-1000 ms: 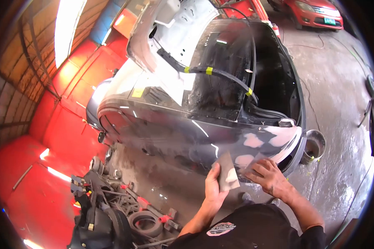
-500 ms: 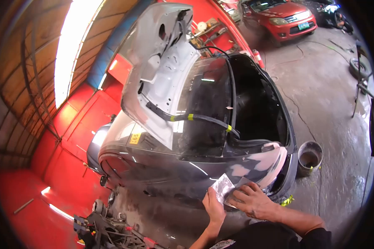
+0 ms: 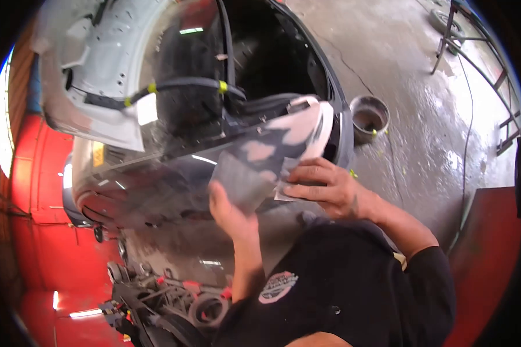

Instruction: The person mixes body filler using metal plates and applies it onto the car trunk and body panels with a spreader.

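Observation:
My left hand point(image 3: 231, 214) is closed on a flat grey sheet point(image 3: 240, 182), with the thumb along its near left edge. To its right, my right hand point(image 3: 327, 188) grips a smaller grey sheet point(image 3: 285, 180), its fingers bent over the right side. A narrow gap separates the two sheets. Both hands are in front of the dark car's rear side panel point(image 3: 173, 179), where pale pink patches point(image 3: 259, 151) show on the paint. The left sheet looks blurred, and its underside is hidden.
A raised white trunk lid point(image 3: 104, 58) with a black taped cable point(image 3: 185, 82) stands over the car. A bucket point(image 3: 369, 115) sits on the floor at right, near a metal stand point(image 3: 474, 39). Car parts and a tire point(image 3: 208, 310) lie lower left.
The view has turned down and right, so the car appears farther left. The two sheets, close together half a second ago, are now apart, and the left one shows a grey face instead of a shiny one.

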{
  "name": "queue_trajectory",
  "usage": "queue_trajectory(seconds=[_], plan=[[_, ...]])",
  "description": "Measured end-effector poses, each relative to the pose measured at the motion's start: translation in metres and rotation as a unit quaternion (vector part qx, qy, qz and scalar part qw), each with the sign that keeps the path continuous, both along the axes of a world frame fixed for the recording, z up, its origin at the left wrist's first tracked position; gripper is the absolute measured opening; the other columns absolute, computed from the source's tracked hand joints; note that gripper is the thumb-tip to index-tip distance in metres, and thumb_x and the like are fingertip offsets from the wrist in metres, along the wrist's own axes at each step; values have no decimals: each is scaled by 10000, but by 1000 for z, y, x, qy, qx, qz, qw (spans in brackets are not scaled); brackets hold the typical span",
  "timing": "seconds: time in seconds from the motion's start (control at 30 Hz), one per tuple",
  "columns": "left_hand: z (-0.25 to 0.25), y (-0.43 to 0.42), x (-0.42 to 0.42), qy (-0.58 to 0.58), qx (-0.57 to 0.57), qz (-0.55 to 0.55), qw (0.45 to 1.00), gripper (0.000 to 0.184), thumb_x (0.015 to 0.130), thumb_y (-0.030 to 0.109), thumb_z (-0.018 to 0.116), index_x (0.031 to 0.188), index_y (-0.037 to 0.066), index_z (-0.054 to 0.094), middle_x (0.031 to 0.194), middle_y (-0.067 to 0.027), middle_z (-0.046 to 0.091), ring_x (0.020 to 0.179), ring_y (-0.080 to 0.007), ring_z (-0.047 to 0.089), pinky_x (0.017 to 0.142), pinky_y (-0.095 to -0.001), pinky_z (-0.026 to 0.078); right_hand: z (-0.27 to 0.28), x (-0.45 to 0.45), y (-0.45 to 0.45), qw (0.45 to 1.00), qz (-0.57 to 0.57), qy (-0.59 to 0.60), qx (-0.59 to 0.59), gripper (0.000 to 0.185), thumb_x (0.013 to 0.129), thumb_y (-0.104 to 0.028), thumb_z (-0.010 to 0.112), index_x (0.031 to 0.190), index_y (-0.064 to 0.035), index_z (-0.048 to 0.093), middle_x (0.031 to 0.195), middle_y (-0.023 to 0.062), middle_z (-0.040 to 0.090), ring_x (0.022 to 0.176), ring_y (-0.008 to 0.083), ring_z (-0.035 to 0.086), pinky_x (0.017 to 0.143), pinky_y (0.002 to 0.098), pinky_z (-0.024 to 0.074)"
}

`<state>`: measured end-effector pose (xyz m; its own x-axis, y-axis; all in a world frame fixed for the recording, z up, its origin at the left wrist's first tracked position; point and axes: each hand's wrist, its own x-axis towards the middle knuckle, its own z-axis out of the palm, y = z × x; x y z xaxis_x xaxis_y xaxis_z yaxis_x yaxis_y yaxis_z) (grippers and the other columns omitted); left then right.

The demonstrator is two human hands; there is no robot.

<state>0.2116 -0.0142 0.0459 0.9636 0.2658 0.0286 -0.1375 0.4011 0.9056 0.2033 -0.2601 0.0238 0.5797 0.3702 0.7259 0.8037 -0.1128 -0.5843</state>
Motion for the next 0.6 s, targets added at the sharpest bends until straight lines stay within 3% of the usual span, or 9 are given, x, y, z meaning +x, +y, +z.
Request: queue_trajectory(seconds=[0.07, 0.17, 0.27, 0.3, 0.4, 0.43, 0.5, 0.6], plan=[[-16, -13, 0, 68, -123, -122, 983, 480, 1100, 355, 522, 1392, -25, 553, 1355, -116, 620, 1267, -252, 599, 1085, -397, 475, 8, -3, 1, 999, 28, -28, -5, 589, 757, -50, 650, 1344, -90, 681, 1327, 165, 623, 1226, 430, 567, 1018, 526, 506], [-3, -36, -12, 100, -150, -195, 964, 450, 1083, 323, 556, 1406, 10, 563, 1356, -77, 626, 1275, -218, 587, 1105, -375, 443, 8, -7, 6, 998, 0, -26, -61, 593, 764, -99, 681, 1357, -98, 675, 1334, 157, 619, 1212, 439, 571, 1024, 524, 510], [-12, -29, -6, 138, -165, -147, 966, 429, 1077, 309, 563, 1409, 38, 570, 1339, -61, 631, 1236, -212, 598, 1080, -371, 454, 11, -4, -1, 988, -61, -10, -143, 604, 755, -133, 690, 1358, -97, 673, 1333, 132, 614, 1203, 416, 574, 1025, 520, 511], [-3, -33, -7, 164, -140, -110, 970, 395, 1078, 303, 561, 1377, 48, 595, 1264, -57, 661, 1138, -216, 640, 1017, -362, 496, 10, -6, -2, 982, -85, -5, -166, 599, 756, -125, 682, 1355, -97, 674, 1328, 131, 614, 1204, 409, 575, 1023, 518, 511], [-8, -7, 6, 86, -153, -128, 976, 358, 1078, 301, 564, 1315, 40, 626, 1171, -58, 693, 1037, -220, 680, 934, -356, 538, 7, -8, -9, 965, -136, 13, -226, 567, 758, -32, 642, 1319, -97, 693, 1299, 131, 629, 1197, 372, 589, 1033, 505, 502], [0, -2, 8, 22, -99, -113, 988, 338, 1088, 303, 555, 1244, 17, 646, 1100, -70, 710, 957, -215, 697, 867, -352, 557, 0, -12, -8, 962, -149, 31, -226, 558, 761, -22, 642, 1310, -99, 698, 1293, 129, 631, 1194, 366, 591, 1040, 503, 498], [8, 0, 20, -20, -17, -78, 997, 355, 1099, 316, 543, 1217, -3, 643, 1100, -82, 708, 959, -206, 692, 866, -346, 552, 7, -6, -5, 952, -217, 21, -213, 494, 779, -42, 658, 1266, -109, 713, 1278, 112, 634, 1191, 347, 595, 1063, 504, 481], [-10, 7, 37, -18, 125, -91, 988, 398, 1115, 344, 514, 1136, -28, 654, 1094, -94, 699, 975, -178, 665, 875, -327, 532, 61, 0, 20, 929, -249, -55, -268, 453, 785, -81, 667, 1234, -112, 718, 1258, 102, 636, 1197, 338, 598, 1063, 508, 479]])
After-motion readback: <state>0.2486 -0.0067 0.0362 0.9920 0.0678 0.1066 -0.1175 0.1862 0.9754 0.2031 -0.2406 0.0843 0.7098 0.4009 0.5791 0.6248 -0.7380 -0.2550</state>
